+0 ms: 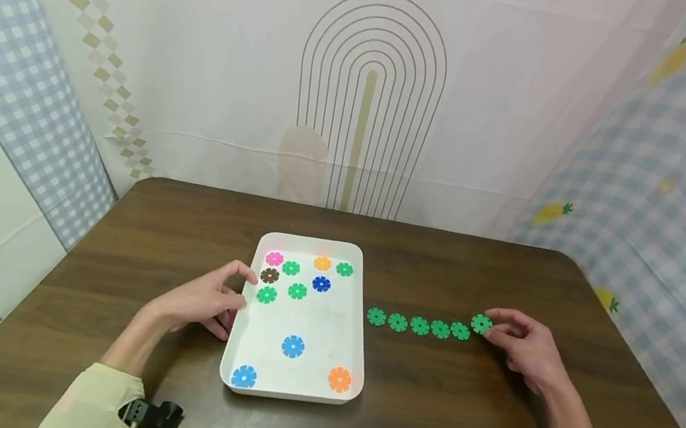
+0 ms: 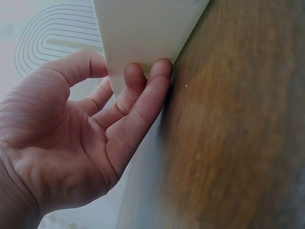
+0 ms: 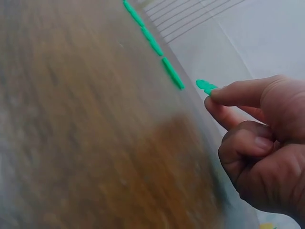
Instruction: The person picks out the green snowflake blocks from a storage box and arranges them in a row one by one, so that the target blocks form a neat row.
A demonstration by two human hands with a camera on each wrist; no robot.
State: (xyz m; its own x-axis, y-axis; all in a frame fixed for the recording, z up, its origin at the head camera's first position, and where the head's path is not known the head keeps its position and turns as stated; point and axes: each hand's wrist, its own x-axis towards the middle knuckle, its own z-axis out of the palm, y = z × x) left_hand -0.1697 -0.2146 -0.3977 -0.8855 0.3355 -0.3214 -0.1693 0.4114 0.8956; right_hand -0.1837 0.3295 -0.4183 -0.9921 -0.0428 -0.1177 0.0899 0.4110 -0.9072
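Between thumb and index finger, my right hand (image 1: 527, 348) pinches a green notched plastic disc (image 1: 482, 324). In the right wrist view that disc (image 3: 206, 86) is seen nearly edge-on, raised off the table. It is at the right end of a row of several flat green discs (image 1: 419, 326) on the tabletop. My left hand (image 1: 204, 299) holds the left side of a white tray (image 1: 327, 331), with fingertips at the rim and others against its outer wall (image 2: 138, 33). Inside the tray lie several green discs (image 1: 297, 290) and others in blue, orange, pink and brown.
The dark wooden table (image 1: 418, 420) carries the tray left of centre and the row just right of it. A patterned cloth (image 1: 502, 104) hangs behind the table, with checked cloths at both sides. Each wrist wears a small black camera (image 1: 169, 418).
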